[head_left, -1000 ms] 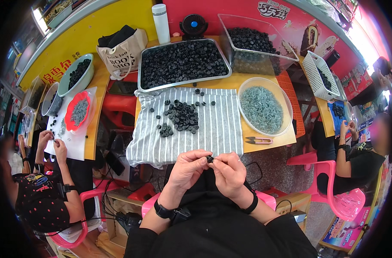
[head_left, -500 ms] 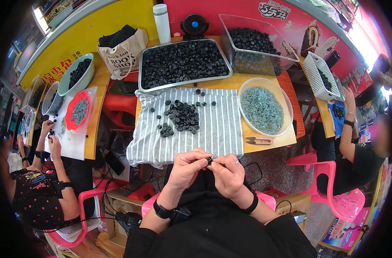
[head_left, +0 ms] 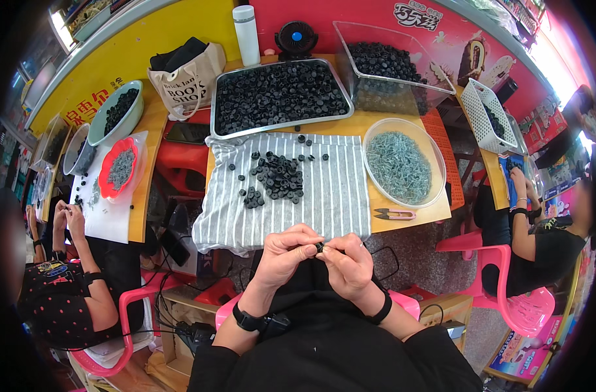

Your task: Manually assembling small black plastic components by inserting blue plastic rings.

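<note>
Close together in front of my body, my left hand [head_left: 287, 257] and my right hand [head_left: 346, 262] pinch one small black round part [head_left: 319, 247] between their fingertips. Fingers cover most of it, so its details are hidden. Just beyond my hands, a grey and white striped cloth [head_left: 223, 219] covers part of the table. On it lies a loose pile of small black round parts [head_left: 278, 178], with several strays around it. To the right stands a round clear tub [head_left: 402, 163] of small clear greenish pieces. Pink-handled thread snips [head_left: 396, 214] lie in front of that tub.
A metal tray [head_left: 214, 117] heaped with black parts sits at the back, beside a clear bin [head_left: 389, 101] holding more. Behind them are a white bottle [head_left: 246, 36], a small fan [head_left: 295, 40] and a canvas bag [head_left: 187, 81]. People work at tables on both sides.
My hands stay almost in place, with the black part shifted slightly between my fingertips. The person at left drew their hands together; the one at right lowered an arm toward the table.
</note>
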A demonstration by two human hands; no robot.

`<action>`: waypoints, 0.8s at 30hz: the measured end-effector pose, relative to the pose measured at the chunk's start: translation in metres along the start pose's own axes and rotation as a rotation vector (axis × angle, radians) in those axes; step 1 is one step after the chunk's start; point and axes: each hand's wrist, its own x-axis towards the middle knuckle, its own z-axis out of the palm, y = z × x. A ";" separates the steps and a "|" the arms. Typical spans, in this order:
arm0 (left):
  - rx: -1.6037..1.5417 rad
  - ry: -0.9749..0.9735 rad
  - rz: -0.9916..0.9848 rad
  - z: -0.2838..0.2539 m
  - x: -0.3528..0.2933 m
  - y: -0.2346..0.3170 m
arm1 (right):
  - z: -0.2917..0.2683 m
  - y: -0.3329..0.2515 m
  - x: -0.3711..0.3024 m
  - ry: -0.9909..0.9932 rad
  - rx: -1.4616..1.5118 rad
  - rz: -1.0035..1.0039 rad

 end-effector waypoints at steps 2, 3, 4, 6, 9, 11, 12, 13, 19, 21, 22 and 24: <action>-0.012 -0.002 0.007 -0.001 -0.001 -0.002 | 0.000 0.000 0.000 -0.011 0.007 -0.007; -0.013 -0.001 0.007 -0.001 -0.001 -0.002 | 0.000 0.000 0.000 -0.012 0.008 -0.007; -0.021 -0.004 0.013 -0.001 -0.001 -0.002 | 0.001 0.001 -0.001 -0.009 0.013 -0.011; -0.031 -0.006 0.020 -0.001 -0.001 -0.002 | 0.002 0.002 -0.002 -0.007 0.019 -0.015; -0.044 -0.008 0.022 0.001 -0.001 -0.002 | 0.002 0.004 -0.003 0.012 0.050 0.001; -0.050 -0.028 0.037 0.000 -0.001 -0.001 | 0.002 0.005 -0.003 -0.002 0.074 0.025; -0.049 -0.028 0.037 0.000 -0.001 -0.001 | 0.001 0.005 -0.002 -0.002 0.074 0.025; -0.045 -0.030 0.033 0.000 -0.001 -0.002 | 0.000 0.004 -0.001 -0.015 0.070 0.028; -0.084 -0.022 0.038 -0.001 -0.002 -0.004 | -0.006 0.003 0.008 -0.118 0.095 0.085; -0.098 -0.020 0.041 0.001 -0.002 -0.004 | -0.007 0.004 0.009 -0.138 0.109 0.104; -0.111 -0.026 0.035 0.002 -0.002 -0.003 | -0.008 0.005 0.008 -0.145 0.122 0.109; -0.121 -0.030 0.030 0.002 -0.003 -0.003 | -0.009 0.006 0.008 -0.153 0.139 0.112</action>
